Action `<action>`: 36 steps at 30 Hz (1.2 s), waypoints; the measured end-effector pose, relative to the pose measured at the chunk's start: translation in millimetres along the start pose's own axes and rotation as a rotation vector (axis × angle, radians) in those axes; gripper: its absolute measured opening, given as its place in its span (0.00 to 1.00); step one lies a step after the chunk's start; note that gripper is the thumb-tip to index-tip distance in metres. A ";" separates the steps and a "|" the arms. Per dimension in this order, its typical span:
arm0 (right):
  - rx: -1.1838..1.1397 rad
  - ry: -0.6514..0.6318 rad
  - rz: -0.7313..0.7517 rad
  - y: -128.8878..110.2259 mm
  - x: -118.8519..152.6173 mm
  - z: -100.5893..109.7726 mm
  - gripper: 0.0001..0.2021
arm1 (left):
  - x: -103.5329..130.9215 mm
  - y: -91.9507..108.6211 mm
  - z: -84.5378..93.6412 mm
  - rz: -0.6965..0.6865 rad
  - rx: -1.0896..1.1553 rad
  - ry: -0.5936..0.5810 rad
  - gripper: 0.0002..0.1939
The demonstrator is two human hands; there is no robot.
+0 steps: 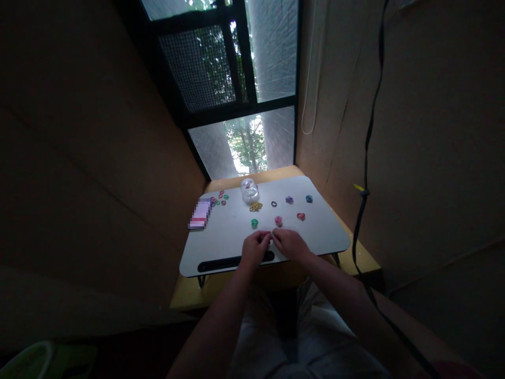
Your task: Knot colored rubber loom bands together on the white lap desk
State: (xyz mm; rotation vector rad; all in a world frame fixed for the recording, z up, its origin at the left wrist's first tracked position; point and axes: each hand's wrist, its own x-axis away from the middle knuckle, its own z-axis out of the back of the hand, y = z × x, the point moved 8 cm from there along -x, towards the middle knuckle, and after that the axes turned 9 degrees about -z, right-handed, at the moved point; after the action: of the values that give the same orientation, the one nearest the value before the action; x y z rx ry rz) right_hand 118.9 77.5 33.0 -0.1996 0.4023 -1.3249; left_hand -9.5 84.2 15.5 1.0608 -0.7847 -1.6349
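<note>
While detail in the walls is lost to shadow, the window is brightly lit and cut off at the top. Below it, a white table is partly covered by the left hand and right hand, brought together with fingers pinched narrow. A black slot, laid along the near edge, is partly hidden by the left hand. The phone is obscured by pixelation. Inside the clear jar, contents are hard to make out. Gold loops are heaped beside it; a pink cluster and green cluster are set just beyond the hands. Between both hands' fingertips, a small item is held, mostly hidden; its direction and long axis cannot be told.
</note>
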 end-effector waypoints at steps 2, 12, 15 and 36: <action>-0.003 -0.003 0.013 -0.5 -0.5 -1.0 0.14 | 0.0 -1.0 -0.6 -0.016 -0.002 -0.008 0.16; -0.112 0.029 0.046 -1.9 4.0 6.8 0.11 | 1.3 1.3 0.4 -0.013 -0.006 0.000 0.15; -0.125 0.038 0.041 -1.0 4.5 5.8 0.10 | 1.4 2.6 0.7 -0.035 -0.028 0.004 0.15; -0.081 0.043 0.038 -0.2 1.4 3.0 0.11 | 3.1 7.1 1.6 -0.044 -0.101 0.019 0.13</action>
State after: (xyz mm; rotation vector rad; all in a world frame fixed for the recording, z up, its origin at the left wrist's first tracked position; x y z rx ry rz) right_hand 120.2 75.8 35.6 -0.2306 0.4946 -1.2783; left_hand -8.6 79.2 21.6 1.0266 -0.6632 -1.6810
